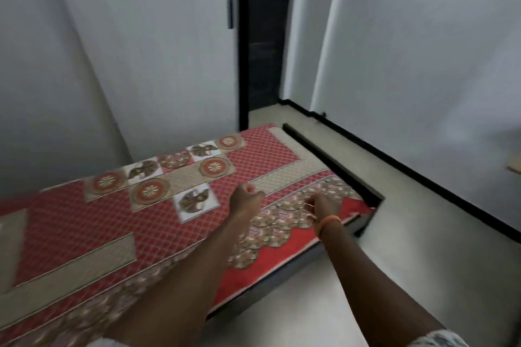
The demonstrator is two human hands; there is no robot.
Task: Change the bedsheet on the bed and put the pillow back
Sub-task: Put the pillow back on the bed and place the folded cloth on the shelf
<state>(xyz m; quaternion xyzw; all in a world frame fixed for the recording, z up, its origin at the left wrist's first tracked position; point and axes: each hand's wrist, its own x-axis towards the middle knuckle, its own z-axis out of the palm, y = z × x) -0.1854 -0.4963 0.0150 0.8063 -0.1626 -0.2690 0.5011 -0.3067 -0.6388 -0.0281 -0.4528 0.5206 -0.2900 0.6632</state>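
A red bedsheet (84, 234) with a diamond pattern, beige bands and round motifs lies flat over the low bed. My left hand (246, 197) is curled into a fist over the sheet near the foot end, and no fabric shows inside it. My right hand (321, 205), with an orange band on its wrist, has its fingers curled into the scalloped floral border (270, 231) near the bed's front corner and seems to pinch it. No pillow is in view.
The dark bed frame (366, 186) juts out at the foot end. Pale floor (310, 296) runs along the bed's right side. A white wall with a black skirting (423, 166) stands to the right, and a dark doorway (262, 36) lies beyond the bed.
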